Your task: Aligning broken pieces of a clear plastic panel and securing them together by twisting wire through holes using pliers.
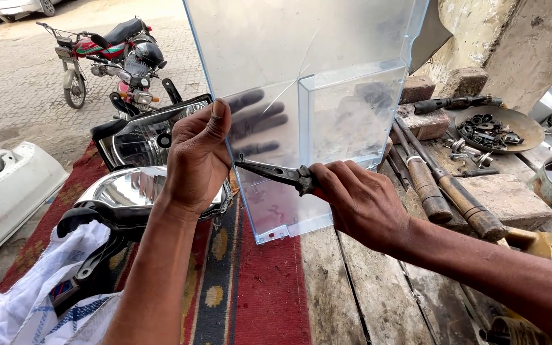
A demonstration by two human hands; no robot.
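Observation:
A large clear plastic bin with a bluish rim stands upright on the wooden bench, a crack running across its wall. My left hand grips its left edge, thumb in front and fingers showing through the plastic behind. My right hand holds dark pliers by the handles, their jaws pointing left against the bin's front wall near my left thumb.
Two car headlights lie on a red patterned rug at left, with a white cloth nearer me. Wooden-handled tools, bricks and a dish of metal parts sit at right. Motorcycles stand on the pavement behind.

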